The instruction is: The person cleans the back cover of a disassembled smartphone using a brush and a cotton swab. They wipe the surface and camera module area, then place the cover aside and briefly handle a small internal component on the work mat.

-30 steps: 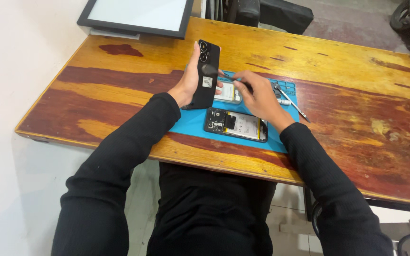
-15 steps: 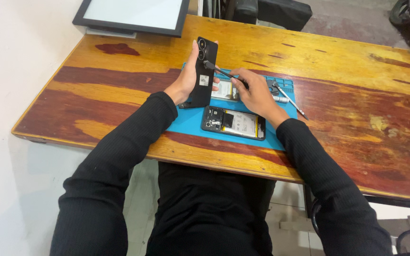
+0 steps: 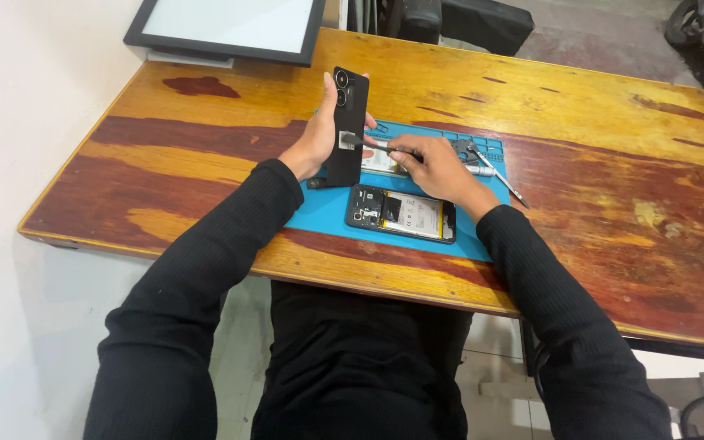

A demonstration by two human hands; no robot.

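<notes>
My left hand (image 3: pixel 316 137) holds a black phone back cover (image 3: pixel 347 130) upright on its lower end above the blue work mat (image 3: pixel 323 213). My right hand (image 3: pixel 433 167) grips thin tweezers (image 3: pixel 366 144) whose tip touches a small grey patch on the cover. An opened phone (image 3: pixel 402 213) with its battery and circuit board exposed lies flat on the mat just in front of my right hand. A second flat part lies behind my right hand, mostly hidden.
A screwdriver (image 3: pixel 495 175) and small metal tools lie at the mat's right end. A black-framed white panel (image 3: pixel 230 28) rests at the wooden table's (image 3: pixel 613 204) far left corner. Dark objects stand beyond the far edge.
My right hand has brought the tweezers from the mat up to the grey patch on the back cover. The left hand keeps the cover upright.
</notes>
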